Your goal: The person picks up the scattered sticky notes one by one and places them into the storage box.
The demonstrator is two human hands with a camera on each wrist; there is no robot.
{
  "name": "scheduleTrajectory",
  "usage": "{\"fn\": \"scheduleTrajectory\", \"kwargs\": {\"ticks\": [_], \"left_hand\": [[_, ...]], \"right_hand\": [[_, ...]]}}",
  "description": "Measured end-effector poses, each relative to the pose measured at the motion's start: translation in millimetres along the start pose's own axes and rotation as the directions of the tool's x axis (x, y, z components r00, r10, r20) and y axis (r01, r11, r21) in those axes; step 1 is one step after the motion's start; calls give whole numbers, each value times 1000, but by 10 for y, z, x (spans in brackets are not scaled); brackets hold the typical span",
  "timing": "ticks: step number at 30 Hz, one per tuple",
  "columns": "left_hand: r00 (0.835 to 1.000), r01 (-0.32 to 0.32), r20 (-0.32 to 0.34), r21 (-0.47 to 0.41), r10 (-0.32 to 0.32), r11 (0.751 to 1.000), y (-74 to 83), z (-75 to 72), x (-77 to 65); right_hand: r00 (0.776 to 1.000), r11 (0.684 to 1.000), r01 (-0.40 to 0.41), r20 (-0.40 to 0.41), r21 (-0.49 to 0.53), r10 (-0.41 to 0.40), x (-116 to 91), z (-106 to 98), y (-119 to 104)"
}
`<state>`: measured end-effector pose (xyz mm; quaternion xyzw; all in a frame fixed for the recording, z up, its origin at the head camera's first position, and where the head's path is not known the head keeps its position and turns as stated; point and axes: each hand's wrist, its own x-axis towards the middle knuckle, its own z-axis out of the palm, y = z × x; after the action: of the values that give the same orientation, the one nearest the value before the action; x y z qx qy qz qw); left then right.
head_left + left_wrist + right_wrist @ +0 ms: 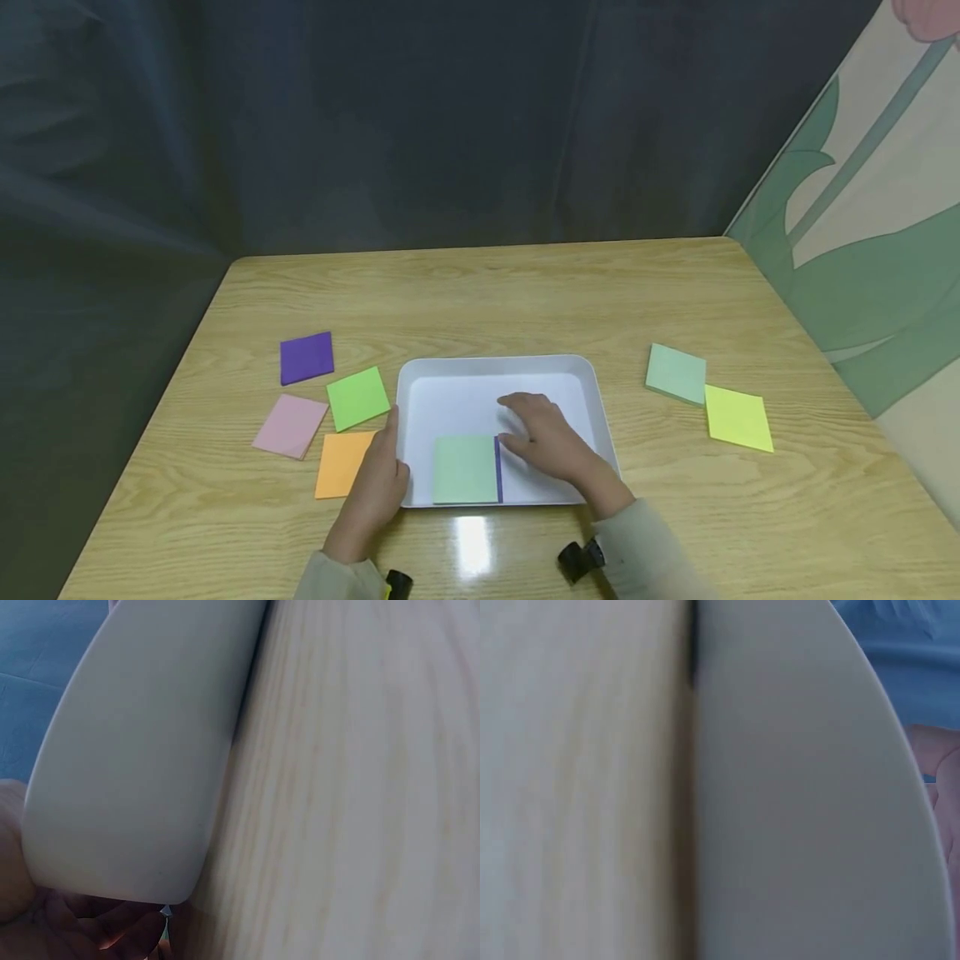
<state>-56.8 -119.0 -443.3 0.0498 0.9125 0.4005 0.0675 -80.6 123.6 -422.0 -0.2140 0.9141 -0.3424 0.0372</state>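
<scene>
L hand (377,482) is on left edge of tray (510,364); can't tell its grip. R hand (550,440): fingers apart, thumb nr purple strip (498,475) beside green pad (465,471).

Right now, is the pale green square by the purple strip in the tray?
In: the pale green square lies within the white tray, inside its rim.

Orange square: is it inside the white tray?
No, the orange square lies on the table left of the white tray, partly hidden by the left hand.
</scene>
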Motion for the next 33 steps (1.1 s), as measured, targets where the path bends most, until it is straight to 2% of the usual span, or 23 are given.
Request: {"fn": "scheduleTrajectory", "kwargs": {"ticks": [7,10,15,21,27,33], "left_hand": [[1000,-6,-1,3,6,1000,14,-7,-6],[1000,3,-1,3,-3,1000,26,-7,-10],[1000,14,1,10,-14,1000,29,-5,-11],[1000,26,8,5,-26,1000,35,-3,-6],[1000,14,4,7,-14,1000,25,1,-2],[1000,4,0,12,-4,1000,15,0,0]], "right_hand": [[990,999,-41,-136,-32,37,-70,-273,240],[984,997,-76,-165,-15,72,-124,-404,339],[966,984,-173,-187,40,177,-238,-613,479],[946,978,-202,-250,47,208,-341,-802,651],[933,962,-272,-236,28,271,-399,-924,860],[920,943,-332,-223,-1,323,-446,-957,1011]]}}
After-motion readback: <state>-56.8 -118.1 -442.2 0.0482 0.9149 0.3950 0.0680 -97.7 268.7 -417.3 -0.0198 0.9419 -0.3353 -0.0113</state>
